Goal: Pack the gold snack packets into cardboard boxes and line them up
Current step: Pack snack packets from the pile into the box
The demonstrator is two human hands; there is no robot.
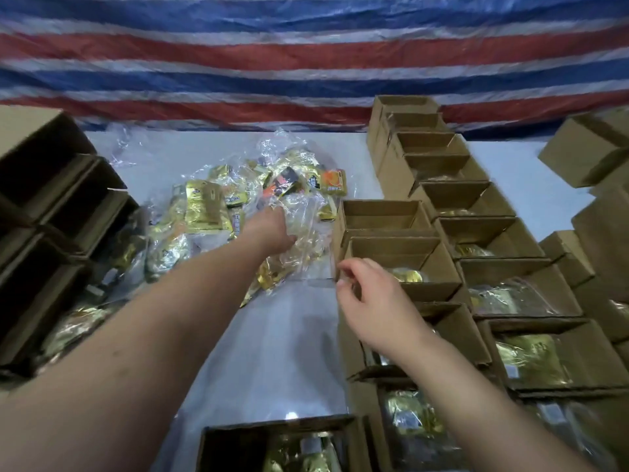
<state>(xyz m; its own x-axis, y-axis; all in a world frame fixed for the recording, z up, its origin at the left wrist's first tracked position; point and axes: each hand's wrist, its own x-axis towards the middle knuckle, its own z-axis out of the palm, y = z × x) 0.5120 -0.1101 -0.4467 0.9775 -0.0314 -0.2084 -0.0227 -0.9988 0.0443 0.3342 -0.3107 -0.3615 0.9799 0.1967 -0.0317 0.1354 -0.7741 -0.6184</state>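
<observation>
A red, white and blue striped tarpaulin [306,56] hangs behind a pale worktop [279,352]. In the middle of the worktop lies a heap of gold snack packets [204,206], many still inside crumpled clear plastic wrap [299,240]. The left hand [269,229] reaches far forward into this heap, its fingers buried among the plastic and the packets; whether it grips anything cannot be told. The right hand [371,301] hovers nearer the body, just right of the heap, at the near left corner of an open cardboard box [401,264] that has a gold packet in its bottom. Its fingers are loosely curled with thumb and forefinger close together, and no packet shows between them. Behind and to the right of that box runs a row of open boxes [476,206], several with gold packets inside. More open boxes [58,206] stand stacked at the left edge, and another open box [279,444] sits at the near edge.
</observation>
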